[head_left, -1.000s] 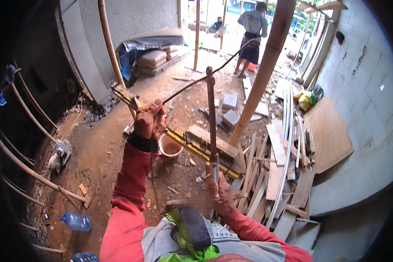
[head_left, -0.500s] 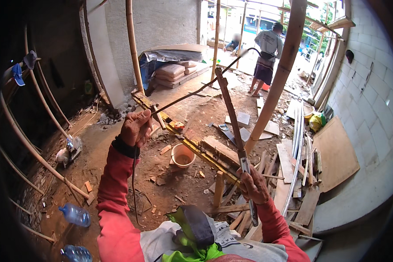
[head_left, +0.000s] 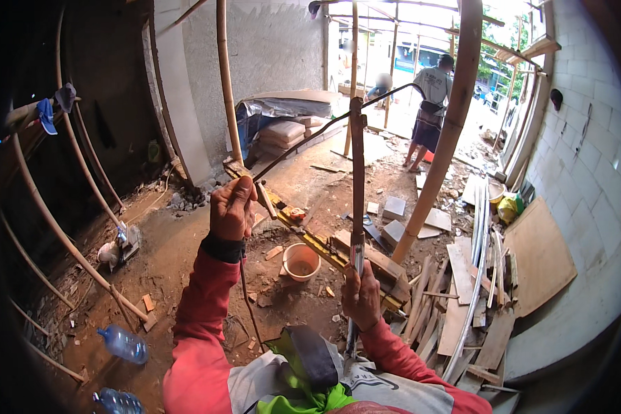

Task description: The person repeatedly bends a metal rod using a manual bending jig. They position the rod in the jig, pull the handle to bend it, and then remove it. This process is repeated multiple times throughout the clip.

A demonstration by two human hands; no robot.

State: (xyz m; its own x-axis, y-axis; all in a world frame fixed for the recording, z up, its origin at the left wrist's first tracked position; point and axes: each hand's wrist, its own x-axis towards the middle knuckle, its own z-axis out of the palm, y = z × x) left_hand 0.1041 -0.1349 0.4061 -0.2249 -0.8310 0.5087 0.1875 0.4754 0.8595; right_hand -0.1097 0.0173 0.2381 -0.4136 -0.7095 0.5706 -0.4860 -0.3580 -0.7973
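My left hand (head_left: 230,210) is closed on a thin dark metal rod (head_left: 303,141), pinched between thumb and fingers. From there the rod slants up to the right, meets the top of a bar tool, and ends in a downward bend. Its other end hangs below my left hand. Gripped in my right hand (head_left: 361,298) is the long bar tool (head_left: 358,172), held nearly upright, rusty brown above and silvery at the handle. Behind both hands lies a plank bench with yellow edging (head_left: 317,246), bearing an orange tape measure (head_left: 297,214).
A bucket (head_left: 301,262) stands beyond the bench's near side. Bamboo poles (head_left: 438,138) rise ahead and at left. Scrap boards (head_left: 462,276) lie along the right wall. Clear blue plastic bottles (head_left: 124,345) lie lower left. A person (head_left: 431,103) stands at the far opening.
The bar tool has swung from leaning left to nearly upright as my right hand moved left. My left hand keeps its hold on the rod. The whole view has shifted slightly.
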